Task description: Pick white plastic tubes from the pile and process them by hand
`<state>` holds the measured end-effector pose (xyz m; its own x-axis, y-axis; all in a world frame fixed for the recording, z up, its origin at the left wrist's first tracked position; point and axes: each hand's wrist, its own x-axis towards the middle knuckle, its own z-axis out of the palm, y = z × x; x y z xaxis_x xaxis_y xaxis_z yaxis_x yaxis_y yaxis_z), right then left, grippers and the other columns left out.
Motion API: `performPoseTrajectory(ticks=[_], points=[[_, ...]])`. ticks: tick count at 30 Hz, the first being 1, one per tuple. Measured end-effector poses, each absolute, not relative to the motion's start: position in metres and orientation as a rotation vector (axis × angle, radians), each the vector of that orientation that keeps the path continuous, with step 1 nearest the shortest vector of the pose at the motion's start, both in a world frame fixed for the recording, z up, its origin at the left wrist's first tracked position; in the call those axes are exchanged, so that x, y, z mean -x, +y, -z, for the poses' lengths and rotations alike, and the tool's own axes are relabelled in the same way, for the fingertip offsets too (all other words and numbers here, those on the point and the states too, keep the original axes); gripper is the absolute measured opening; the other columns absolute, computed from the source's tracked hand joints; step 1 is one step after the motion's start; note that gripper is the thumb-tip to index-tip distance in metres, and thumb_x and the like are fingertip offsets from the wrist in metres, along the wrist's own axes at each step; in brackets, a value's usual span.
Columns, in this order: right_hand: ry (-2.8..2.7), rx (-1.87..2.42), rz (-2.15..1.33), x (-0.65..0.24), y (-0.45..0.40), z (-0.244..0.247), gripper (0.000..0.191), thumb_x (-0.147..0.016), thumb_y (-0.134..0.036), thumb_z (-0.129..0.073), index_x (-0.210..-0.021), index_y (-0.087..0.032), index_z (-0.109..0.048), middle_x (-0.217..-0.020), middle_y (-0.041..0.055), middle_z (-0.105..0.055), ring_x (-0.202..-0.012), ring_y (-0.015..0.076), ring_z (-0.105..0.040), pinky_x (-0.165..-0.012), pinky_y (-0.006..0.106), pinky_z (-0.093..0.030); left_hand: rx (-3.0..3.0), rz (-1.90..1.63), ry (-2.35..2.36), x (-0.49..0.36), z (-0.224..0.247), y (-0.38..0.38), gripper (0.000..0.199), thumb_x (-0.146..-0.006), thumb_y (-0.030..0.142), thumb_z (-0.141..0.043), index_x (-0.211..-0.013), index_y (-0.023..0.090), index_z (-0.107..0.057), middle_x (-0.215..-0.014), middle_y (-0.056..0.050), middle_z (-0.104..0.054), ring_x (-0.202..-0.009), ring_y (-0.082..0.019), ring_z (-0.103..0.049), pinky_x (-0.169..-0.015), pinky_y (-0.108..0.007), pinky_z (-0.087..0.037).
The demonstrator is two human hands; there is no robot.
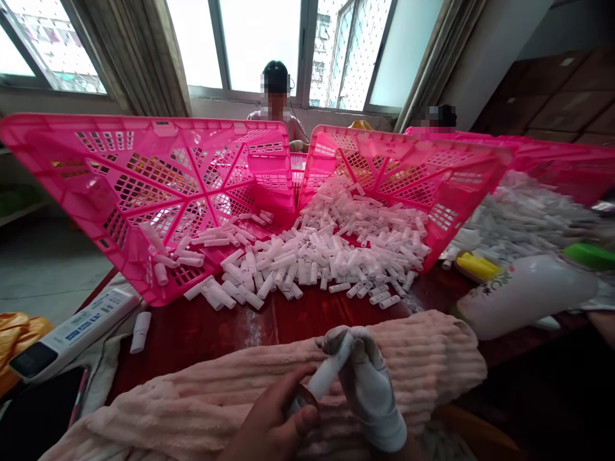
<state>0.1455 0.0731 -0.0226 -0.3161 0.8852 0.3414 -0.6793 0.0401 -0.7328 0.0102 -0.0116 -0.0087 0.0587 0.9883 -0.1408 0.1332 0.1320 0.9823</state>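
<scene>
A white plastic tube (327, 376) slants between my two hands above the pink ribbed cloth. My right hand (372, 384), in a white glove, pinches its upper end between thumb and fingers. Bare and curled, my left hand (281, 413) closes around the lower end, where something whitish also shows between the fingers; I cannot make out whether it is a second piece. Beyond the cloth, a heap of similar white tubes (288, 262) spills from pink plastic baskets (185, 195) onto the dark red table (298, 326).
A white bottle (523, 294) lies tilted at right by a yellow object (478, 266). A white box-like device (77, 333), a lone tube (140, 331) and a dark phone-like slab (43, 410) lie left. Two people sit beyond the baskets; more tubes (523, 218) are heaped at right.
</scene>
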Motion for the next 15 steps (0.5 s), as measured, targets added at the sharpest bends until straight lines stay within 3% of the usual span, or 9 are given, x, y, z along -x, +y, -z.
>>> performPoseTrajectory(ticks=[2, 4, 7, 10, 15], points=[[-1.066, 0.247, -1.593, -0.147, 0.075, 0.020, 0.023, -0.103, -0.043, -0.071, -0.096, -0.021, -0.069, -0.093, 0.0039, -0.057, -0.087, 0.0200, -0.056, -0.086, 0.029, -0.052, -1.147, -1.007, 1.232, -0.014, 0.009, -0.010, 0.049, -0.087, 0.051, -0.050, -0.124, 0.021, -0.059, -0.087, -0.005, -0.072, -0.073, -0.019, -0.064, -0.068, -0.026, -0.049], [-1.089, 0.226, -1.599, -0.147, 0.075, 0.021, 0.021, -0.105, -0.042, -0.069, -0.098, -0.022, -0.068, -0.095, 0.0038, -0.057, -0.087, 0.0197, -0.057, -0.086, 0.029, -0.052, -1.171, -1.008, 1.292, -0.019, 0.010, -0.009, 0.044, -0.088, 0.051, -0.048, -0.111, 0.018, -0.066, -0.079, -0.005, -0.070, -0.070, -0.018, -0.062, -0.066, -0.025, -0.048], [-1.112, 0.286, -1.559, -0.145, 0.073, 0.022, 0.025, -0.104, -0.044, -0.070, -0.098, -0.020, -0.067, -0.095, 0.0053, -0.058, -0.086, 0.0210, -0.058, -0.084, 0.029, -0.053, -1.340, -1.017, 1.502, -0.024, 0.011, -0.008, 0.033, -0.088, 0.043, -0.051, -0.101, 0.018, -0.069, -0.092, -0.007, -0.071, -0.085, -0.021, -0.063, -0.079, -0.027, -0.046], [-1.174, 0.314, -1.529, -0.144, 0.069, 0.021, 0.030, -0.107, -0.047, -0.064, -0.100, -0.018, -0.067, -0.095, 0.0070, -0.057, -0.087, 0.0220, -0.058, -0.084, 0.029, -0.052, -1.415, -1.004, 1.591, -0.024, 0.011, -0.009, 0.031, -0.089, 0.038, -0.048, -0.104, 0.018, -0.067, -0.096, -0.008, -0.071, -0.090, -0.023, -0.064, -0.081, -0.028, -0.046], [-1.176, 0.196, -1.593, -0.142, 0.059, 0.017, 0.038, -0.111, -0.051, -0.053, -0.093, -0.019, -0.063, -0.087, 0.0049, -0.054, -0.085, 0.0209, -0.054, -0.090, 0.033, -0.048, -1.325, -1.058, 1.282, -0.022, 0.010, -0.009, 0.038, -0.089, 0.044, -0.047, -0.106, 0.016, -0.066, -0.099, -0.006, -0.071, -0.093, -0.022, -0.064, -0.085, -0.027, -0.048]])
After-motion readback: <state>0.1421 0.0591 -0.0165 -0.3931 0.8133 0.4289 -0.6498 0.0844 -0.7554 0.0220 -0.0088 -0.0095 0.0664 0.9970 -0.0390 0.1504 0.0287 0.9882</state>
